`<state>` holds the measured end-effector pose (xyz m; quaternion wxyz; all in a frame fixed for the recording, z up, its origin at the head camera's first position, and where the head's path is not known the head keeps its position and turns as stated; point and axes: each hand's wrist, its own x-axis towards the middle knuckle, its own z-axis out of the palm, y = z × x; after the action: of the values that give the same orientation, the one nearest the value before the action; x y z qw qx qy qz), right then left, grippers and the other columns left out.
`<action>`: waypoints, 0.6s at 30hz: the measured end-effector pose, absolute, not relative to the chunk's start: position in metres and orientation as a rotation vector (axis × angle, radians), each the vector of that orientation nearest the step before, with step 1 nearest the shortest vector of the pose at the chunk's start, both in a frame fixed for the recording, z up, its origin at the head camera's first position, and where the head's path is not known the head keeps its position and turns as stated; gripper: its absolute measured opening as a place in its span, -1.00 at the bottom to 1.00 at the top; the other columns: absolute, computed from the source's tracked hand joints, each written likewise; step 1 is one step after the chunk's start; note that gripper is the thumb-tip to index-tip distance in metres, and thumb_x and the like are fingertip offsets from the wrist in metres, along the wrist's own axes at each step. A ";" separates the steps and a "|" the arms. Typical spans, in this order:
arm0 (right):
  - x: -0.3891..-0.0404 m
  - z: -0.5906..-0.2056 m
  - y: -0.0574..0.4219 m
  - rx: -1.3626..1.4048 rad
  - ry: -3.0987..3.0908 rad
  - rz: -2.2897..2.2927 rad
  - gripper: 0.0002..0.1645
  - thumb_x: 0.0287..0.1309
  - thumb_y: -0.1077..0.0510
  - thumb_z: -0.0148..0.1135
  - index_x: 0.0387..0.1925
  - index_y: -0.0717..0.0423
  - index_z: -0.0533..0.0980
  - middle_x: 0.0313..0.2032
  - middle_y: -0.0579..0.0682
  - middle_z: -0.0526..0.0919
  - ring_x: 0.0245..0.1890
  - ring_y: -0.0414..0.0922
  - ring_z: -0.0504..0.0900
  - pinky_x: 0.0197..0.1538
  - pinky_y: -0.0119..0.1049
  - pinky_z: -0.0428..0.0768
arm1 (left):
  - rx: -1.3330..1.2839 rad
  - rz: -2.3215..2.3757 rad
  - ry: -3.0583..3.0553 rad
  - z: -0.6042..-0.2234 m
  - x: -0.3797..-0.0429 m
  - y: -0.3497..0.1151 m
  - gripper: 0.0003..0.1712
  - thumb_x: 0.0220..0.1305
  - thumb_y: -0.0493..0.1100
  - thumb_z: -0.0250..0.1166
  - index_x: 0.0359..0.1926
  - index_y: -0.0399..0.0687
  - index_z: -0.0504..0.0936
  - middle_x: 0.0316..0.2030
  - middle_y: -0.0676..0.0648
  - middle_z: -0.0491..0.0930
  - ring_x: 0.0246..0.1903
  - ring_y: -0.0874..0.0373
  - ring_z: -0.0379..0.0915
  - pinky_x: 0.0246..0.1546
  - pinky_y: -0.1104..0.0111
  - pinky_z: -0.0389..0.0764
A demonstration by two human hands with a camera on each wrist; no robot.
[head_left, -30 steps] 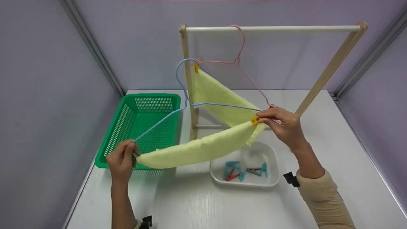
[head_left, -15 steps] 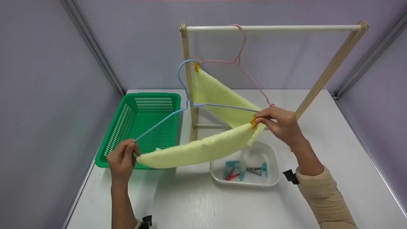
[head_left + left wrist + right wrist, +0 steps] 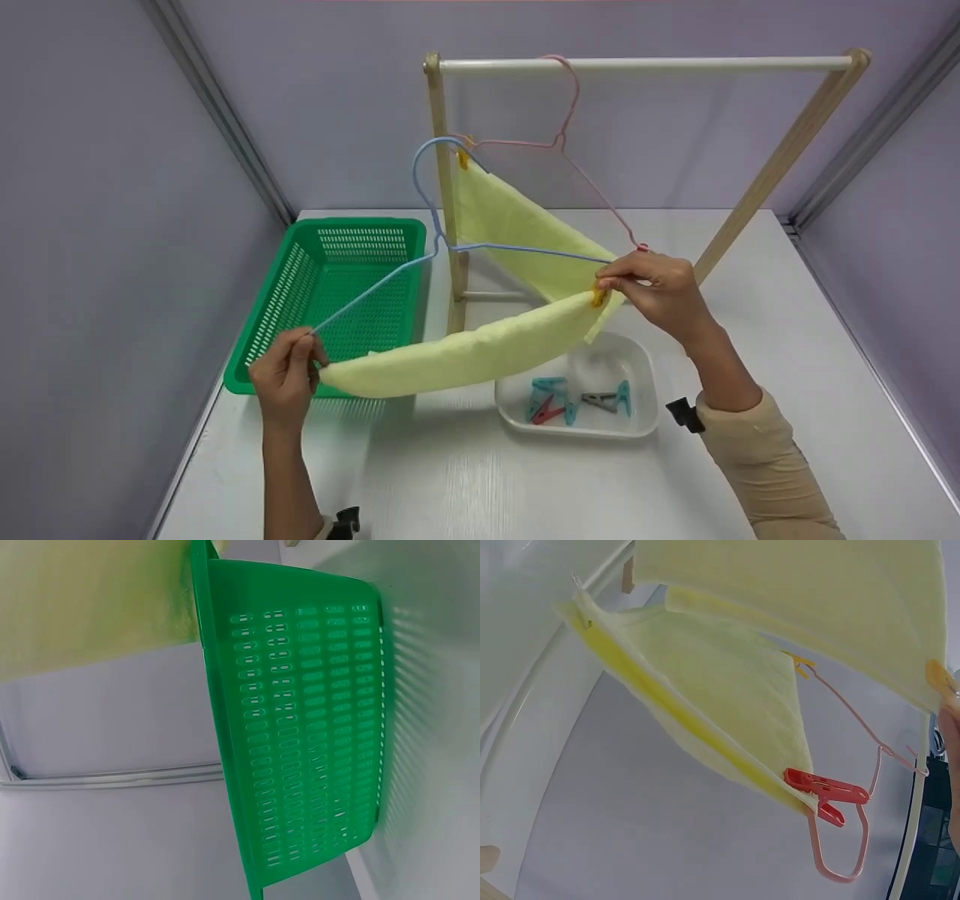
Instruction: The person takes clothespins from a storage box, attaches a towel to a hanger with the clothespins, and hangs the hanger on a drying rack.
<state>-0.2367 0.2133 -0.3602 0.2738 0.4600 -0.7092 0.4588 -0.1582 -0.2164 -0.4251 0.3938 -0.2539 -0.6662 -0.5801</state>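
Note:
My left hand (image 3: pixel 285 371) pinches the left end of a blue wire hanger (image 3: pixel 382 283) together with one corner of a pale yellow cloth (image 3: pixel 465 356). At the hanger's other end my right hand (image 3: pixel 660 292) pinches a yellow clothespin (image 3: pixel 599 295) that sits on the cloth's right corner. Between the two hands the cloth sags, folded over. Behind it a second yellow cloth (image 3: pixel 517 221) hangs from a pink hanger (image 3: pixel 521 143). In the right wrist view a red clothespin (image 3: pixel 829 789) clips that cloth's corner, and another yellow clothespin (image 3: pixel 801 664) holds its far corner.
The pink hanger hooks over the white rail (image 3: pixel 712 64) of a wooden-legged rack. A green basket (image 3: pixel 420 300) stands at left, under the left hand's side. In front of the rack lies a white tray (image 3: pixel 504 431) with several blue, red and grey clothespins (image 3: pixel 600 403).
My right hand has shifted slightly left, and its fingertips now cover more of the yellow clothespin, which has turned more upright. The left hand and cloth have barely moved.

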 end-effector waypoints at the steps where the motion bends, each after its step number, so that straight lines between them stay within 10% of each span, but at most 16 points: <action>1: -0.237 -0.360 0.213 1.233 -1.908 1.226 -0.72 -0.32 0.59 0.36 -0.46 0.30 0.63 -0.47 0.09 0.65 -0.46 -0.12 0.62 -0.32 -0.48 0.56 | -0.646 -1.471 -1.689 -0.425 -0.158 -0.216 -0.66 0.35 -0.23 0.06 -0.39 -0.52 0.49 -0.68 -0.11 0.43 -0.89 0.30 0.12 -0.90 0.56 0.14; 18: -0.229 -0.370 0.210 1.078 -1.997 0.913 -0.76 -0.02 0.13 0.33 -0.35 0.24 0.66 -0.40 -0.02 0.69 -0.42 -0.08 0.65 -0.30 -0.02 0.30 | -0.662 -1.462 -1.667 -0.429 -0.160 -0.216 -0.64 0.33 -0.20 0.08 -0.40 -0.54 0.49 -0.69 -0.13 0.42 -0.90 0.26 0.10 -0.91 0.56 0.13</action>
<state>-0.2289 0.2098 -0.3701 0.3409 0.4142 -0.7676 0.3507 -0.1599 -0.2163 -0.4286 0.4021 -0.2620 -0.6596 -0.5784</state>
